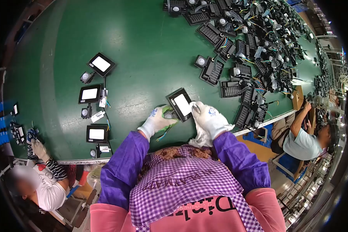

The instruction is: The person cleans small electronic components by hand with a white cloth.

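A black floodlight (180, 104) with a white front panel is tilted in front of me, above the green table. My left hand (158, 120), in a white and green work glove, is closed around its sensor end at the lower left. Coloured wires hang below that hand. My right hand (209, 118), gloved in white, is at the floodlight's right edge, its fingers closed on a white cloth (201, 136) that drapes down towards my apron. The glove hides part of the cloth.
Three similar floodlights (89, 94) lie face up in a column on the left. A large heap of floodlights (259, 50) covers the table's (143, 50) right side. One co-worker (48, 185) sits at lower left, another person (303, 143) at right.
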Demonstrator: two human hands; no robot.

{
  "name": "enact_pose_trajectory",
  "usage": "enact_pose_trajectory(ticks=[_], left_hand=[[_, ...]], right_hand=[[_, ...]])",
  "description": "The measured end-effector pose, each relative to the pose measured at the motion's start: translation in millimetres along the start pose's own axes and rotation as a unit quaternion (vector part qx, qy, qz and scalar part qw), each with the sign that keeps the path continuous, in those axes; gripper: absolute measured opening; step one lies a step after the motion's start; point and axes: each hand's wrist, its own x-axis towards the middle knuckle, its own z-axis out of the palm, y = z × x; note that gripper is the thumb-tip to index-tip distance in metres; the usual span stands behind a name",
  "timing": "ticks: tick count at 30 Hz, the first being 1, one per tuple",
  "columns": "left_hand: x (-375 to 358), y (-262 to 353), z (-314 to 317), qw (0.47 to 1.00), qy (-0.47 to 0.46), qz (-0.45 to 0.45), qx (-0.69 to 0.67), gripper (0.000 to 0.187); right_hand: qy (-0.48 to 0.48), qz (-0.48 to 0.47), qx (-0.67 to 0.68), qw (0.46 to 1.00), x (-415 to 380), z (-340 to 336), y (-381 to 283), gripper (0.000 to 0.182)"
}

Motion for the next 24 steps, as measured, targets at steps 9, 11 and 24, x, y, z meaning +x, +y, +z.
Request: enact_pose_trajectory(ticks=[9, 11, 24], left_hand=[[-4.6, 16.1, -13.9, 0.999, -0.043, -0.019, -0.024, 0.051], [-2.5, 12.3, -14.1, 0.999, -0.031, -0.005, -0.014, 0.049], [-0.6, 13.0, -10.8, 0.999, 0.017, 0.030, -0.001, 0.050]], right_hand=[[0.021, -0.071, 0.012, 0.997, 72.7, -13.3, -38.0, 0.036], [0.053, -0.088, 0.034, 0.994, 58.0, 4.6, -16.3, 0.033], [-0.032, -0.171, -0.046, 0.984, 56.9, 13.8, -79.4, 0.038]])
